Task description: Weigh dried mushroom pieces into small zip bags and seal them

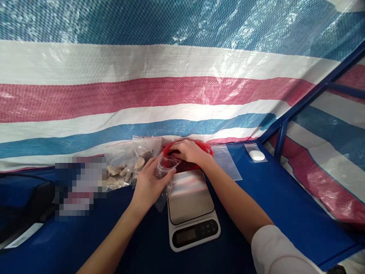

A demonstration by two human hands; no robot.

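My left hand (149, 180) is closed around the mouth of a clear plastic bag (162, 201), which hangs down beside the scale's left edge. Its fingers and thumb hold the opening wide. Just behind it, my right hand (186, 151) reaches into a red plastic bag (209, 147) with its fingers curled. Dark contents show inside that red bag, but whatever the right fingertips hold is hidden. Between my forearms lies a kitchen scale (191, 198) with a steel plate and a dark display. The red bag sits against the scale's far edge.
Clear bags with pale, dried-looking pieces (115, 175) lie left of my left hand. A flat zip bag (226, 163) and a small bag with a white rounded object (257, 155) lie to the right on the blue table (273, 198). Striped tarpaulin (159, 91) hangs behind.
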